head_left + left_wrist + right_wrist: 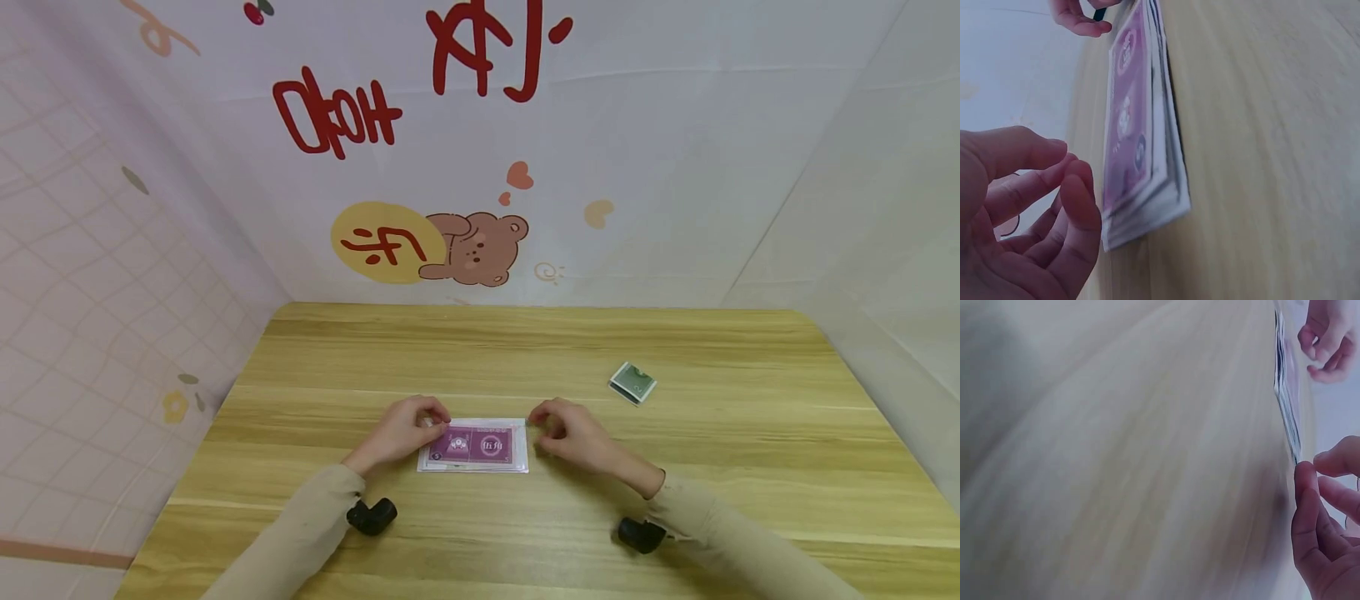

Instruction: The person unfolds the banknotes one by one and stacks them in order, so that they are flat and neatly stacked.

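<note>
A small stack of paper play banknotes (480,458) lies flat on the table, a purple note (1129,112) with white print on top. At the stack's left end is my left hand (408,429), its fingers loosely bent. In the left wrist view this hand (1035,206) shows nothing between thumb and fingertips, beside the notes. My right hand (573,433) is by the right end with bent fingers. In the right wrist view its fingertips (1305,478) overlap the stack's end (1289,415); whether they touch it I cannot tell.
A folded green note (633,383) lies on the wooden table (450,350), behind and right of the right hand. Black wrist devices (371,517) sit at both sleeves. A printed white cloth (637,150) hangs behind the table and along its sides.
</note>
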Tool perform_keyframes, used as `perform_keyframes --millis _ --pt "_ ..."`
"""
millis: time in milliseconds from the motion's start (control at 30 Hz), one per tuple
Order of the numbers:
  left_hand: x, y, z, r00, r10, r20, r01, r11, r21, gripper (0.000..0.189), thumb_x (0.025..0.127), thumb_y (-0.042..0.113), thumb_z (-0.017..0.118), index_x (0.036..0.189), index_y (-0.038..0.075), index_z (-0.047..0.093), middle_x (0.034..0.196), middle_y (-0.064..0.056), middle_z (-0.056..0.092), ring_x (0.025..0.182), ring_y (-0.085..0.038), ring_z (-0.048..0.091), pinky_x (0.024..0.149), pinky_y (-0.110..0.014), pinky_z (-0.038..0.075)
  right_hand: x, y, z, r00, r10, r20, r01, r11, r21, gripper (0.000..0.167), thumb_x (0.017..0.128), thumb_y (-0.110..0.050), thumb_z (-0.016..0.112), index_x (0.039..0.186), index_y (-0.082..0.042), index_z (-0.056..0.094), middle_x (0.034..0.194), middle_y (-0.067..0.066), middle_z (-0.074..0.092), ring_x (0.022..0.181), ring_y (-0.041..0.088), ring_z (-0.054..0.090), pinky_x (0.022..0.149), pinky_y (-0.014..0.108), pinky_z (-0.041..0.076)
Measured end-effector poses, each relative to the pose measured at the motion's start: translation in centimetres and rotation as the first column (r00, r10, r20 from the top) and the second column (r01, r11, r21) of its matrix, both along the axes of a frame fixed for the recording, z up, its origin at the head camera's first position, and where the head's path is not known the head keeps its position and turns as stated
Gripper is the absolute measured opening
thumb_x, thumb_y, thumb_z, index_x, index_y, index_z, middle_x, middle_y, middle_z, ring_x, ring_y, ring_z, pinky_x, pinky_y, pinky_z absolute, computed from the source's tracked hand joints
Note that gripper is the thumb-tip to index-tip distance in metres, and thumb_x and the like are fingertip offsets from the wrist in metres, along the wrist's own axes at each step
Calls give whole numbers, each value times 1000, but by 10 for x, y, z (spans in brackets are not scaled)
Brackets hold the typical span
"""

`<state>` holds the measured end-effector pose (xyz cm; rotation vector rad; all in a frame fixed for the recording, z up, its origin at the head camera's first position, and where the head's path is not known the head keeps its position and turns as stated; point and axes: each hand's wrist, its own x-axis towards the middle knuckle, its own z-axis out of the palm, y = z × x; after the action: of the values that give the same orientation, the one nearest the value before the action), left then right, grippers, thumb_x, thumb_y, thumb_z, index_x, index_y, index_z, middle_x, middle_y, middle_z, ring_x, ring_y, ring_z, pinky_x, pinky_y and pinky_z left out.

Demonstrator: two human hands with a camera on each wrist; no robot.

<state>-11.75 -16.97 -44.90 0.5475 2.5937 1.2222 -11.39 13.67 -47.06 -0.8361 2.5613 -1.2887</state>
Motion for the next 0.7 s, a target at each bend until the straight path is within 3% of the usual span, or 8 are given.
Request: perform_keyframes --millis 133,300,533,700 --pt "-2 8 0 999 6 53 -10 998 67 10 88 1 66 97 -1 67 92 -6 64 68 -12 57 62 -23 49 0 15 -2 1000 -22 16 22 1000 -7 26 81 6 69 106 4 62 99 15 61 66 8 57 56 24 50" --pt "-4 18 -1 992 3 123 -23 987 161 12 89 -2 63 100 -5 65 95 -11 64 72 -21 64 63 -28 54 1 32 -3 998 -58 6 58 998 -2 25 81 8 68 105 4 62 100 16 62 68 10 57 56 24 51" --pt "-9 30 -4 985 18 172 -56 975 216 12 90 -2 63 101 -5 65 90 -18 65 70 -26 64 61 -32 54 1 59 -6 994 -96 -42 95 995 -19 24 80 12 68 102 5 62 97 16 63 69 9 59 57 24 52" --pt "-14 39 -7 979 9 205 -64 962 265 13 90 -1 62 103 -6 64 95 -19 64 71 -26 65 64 -34 55 -1 78 -3 988 -132 -79 131 991 -25 25 79 13 68 102 7 62 97 17 63 68 10 61 54 25 52"
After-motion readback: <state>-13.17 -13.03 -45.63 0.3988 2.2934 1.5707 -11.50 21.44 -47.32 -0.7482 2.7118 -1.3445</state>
